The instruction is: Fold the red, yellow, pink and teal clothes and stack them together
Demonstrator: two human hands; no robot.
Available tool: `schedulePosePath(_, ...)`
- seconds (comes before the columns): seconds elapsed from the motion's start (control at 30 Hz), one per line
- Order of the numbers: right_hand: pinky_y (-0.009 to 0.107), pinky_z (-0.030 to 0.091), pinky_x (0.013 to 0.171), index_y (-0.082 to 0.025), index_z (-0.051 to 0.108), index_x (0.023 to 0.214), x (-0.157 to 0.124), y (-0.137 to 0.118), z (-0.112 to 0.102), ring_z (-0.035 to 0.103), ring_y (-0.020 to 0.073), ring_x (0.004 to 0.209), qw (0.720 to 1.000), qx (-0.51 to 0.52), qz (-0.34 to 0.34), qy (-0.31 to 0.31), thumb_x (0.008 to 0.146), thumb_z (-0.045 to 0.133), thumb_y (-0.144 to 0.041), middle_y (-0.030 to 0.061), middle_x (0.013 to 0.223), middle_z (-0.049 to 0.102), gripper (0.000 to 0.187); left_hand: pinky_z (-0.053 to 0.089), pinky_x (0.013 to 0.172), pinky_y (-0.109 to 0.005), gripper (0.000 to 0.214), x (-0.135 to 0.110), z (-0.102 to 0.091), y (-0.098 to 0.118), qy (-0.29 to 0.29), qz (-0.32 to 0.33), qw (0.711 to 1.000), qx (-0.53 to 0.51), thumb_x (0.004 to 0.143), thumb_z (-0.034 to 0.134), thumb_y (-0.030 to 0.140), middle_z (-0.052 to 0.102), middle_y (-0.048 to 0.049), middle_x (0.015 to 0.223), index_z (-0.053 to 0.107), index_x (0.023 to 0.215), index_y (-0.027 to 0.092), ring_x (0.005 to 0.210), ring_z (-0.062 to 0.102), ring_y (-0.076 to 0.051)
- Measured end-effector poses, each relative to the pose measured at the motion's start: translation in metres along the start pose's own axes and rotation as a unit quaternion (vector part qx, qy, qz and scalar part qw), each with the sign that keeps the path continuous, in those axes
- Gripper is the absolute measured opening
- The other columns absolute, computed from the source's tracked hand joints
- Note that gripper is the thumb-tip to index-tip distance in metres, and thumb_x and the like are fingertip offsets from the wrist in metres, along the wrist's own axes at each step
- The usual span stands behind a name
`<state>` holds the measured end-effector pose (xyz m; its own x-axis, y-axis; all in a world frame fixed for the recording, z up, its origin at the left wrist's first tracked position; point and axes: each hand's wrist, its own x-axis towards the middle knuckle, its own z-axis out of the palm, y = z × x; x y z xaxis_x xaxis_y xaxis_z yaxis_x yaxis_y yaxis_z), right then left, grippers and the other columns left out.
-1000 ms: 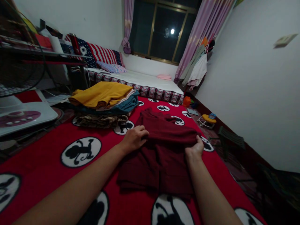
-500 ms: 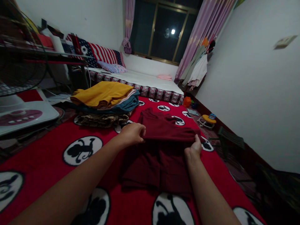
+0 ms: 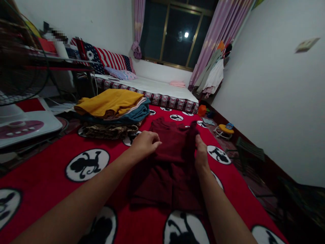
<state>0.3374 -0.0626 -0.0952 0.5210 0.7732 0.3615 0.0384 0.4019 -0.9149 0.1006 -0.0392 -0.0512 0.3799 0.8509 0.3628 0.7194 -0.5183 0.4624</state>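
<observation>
A dark red shirt (image 3: 170, 145) lies on a red blanket (image 3: 56, 200), above matching dark red shorts (image 3: 154, 189). My right hand (image 3: 202, 154) grips the shirt's right side, which stands up from the blanket and is turned inward. At the shirt's left side is my left hand (image 3: 145, 144), its fingers curled with the thumb near them. Whatever those fingers hold, if anything, is hidden. Left of the shirt stands a stack of folded clothes, with a yellow garment (image 3: 109, 101) on top, a teal one (image 3: 138, 113) under it and a brown patterned one (image 3: 109, 131) lowest.
Behind the blanket is a low bed (image 3: 152, 84) with pillows. A fan (image 3: 22, 71) and a cluttered desk (image 3: 73, 62) stand at the left. Along the right wall are a small yellow-topped stool (image 3: 225, 129) and a dark folding seat (image 3: 250, 149). Clothes (image 3: 213, 79) hang by the curtain.
My right hand has moved left and lifted the shirt's right side inward. My left hand has shifted slightly up and right, off the hem's left corner.
</observation>
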Motion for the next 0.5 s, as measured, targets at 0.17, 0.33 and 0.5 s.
schedulePosePath(0.17, 0.04, 0.043, 0.096, -0.018, 0.073, 0.093, -0.013, 0.001, 0.004, 0.06, 0.0219, 0.102, 0.961, -0.237, -0.109, -0.09, 0.092, 0.044, -0.047, 0.01, 0.104, 0.069, 0.041, 0.047, 0.072, -0.029, 0.011, 0.002, 0.021, -0.008, 0.135, 0.034, 0.989, -0.049, 0.084, 0.059, 0.024, 0.067, -0.0047, 0.081, 0.066, 0.078, 0.018, 0.076, 0.062, -0.018)
schedulePosePath(0.33, 0.045, 0.04, 0.1, -0.015, 0.072, 0.102, -0.002, 0.028, -0.012, 0.055, 0.0265, 0.109, 0.919, -0.365, -0.14, -0.053, 0.079, 0.059, -0.036, 0.0144, 0.112, 0.062, 0.033, 0.044, 0.1, -0.037, 0.023, -0.002, 0.042, -0.021, 0.092, 0.122, 0.984, -0.094, 0.085, 0.061, 0.03, 0.061, -0.0092, 0.119, 0.067, 0.106, 0.021, 0.112, 0.057, -0.022)
schedulePosePath(0.5, 0.043, 0.045, 0.094, -0.025, 0.068, 0.114, -0.004, 0.037, -0.017, 0.056, 0.0257, 0.109, 0.88, -0.441, -0.114, -0.133, 0.076, 0.062, -0.029, 0.0101, 0.118, 0.061, 0.039, 0.028, 0.112, -0.055, 0.035, -0.011, 0.056, -0.023, -0.028, 0.178, 0.982, -0.062, 0.088, 0.058, 0.032, 0.049, -0.0068, 0.143, 0.061, 0.122, 0.03, 0.138, 0.037, -0.027)
